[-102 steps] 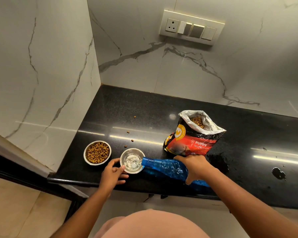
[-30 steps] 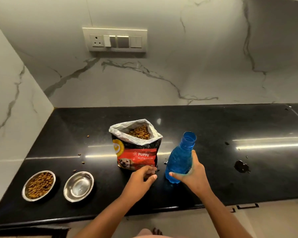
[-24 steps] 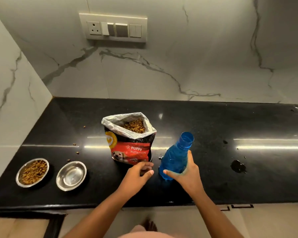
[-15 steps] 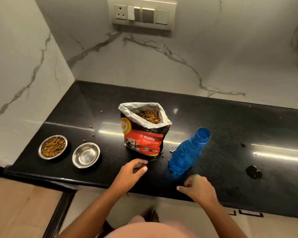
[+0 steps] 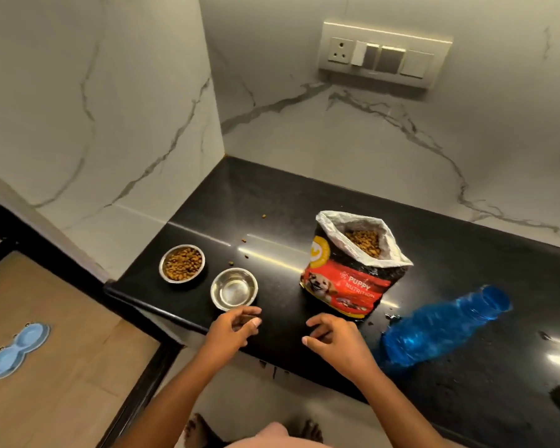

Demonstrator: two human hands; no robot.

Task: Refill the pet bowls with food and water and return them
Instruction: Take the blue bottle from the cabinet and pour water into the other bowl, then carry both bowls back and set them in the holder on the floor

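Over on the right side of the frame I've got the blue water bottle (image 5: 440, 329) standing on the black counter (image 5: 272, 202), no cap on it. Its long axis runs from lower left to upper right in the picture, open mouth aimed at the upper right. Left of centre sit the two steel bowls, just beside each other: the kibble bowl (image 5: 182, 263) further back, the water bowl (image 5: 234, 288) nearer the counter's front edge with something clear in it. Between bowls and bottle the puppy food bag (image 5: 349, 276) stands upright, top open. My left hand (image 5: 232, 328) hovers right in front of the water bowl, fingers loosely curled, gripping nothing. My right hand (image 5: 333, 339) is the same deal, palm down over the front edge, empty, fingers half bent. Lower left, a light blue double dish (image 5: 17, 349) lies on the floor.
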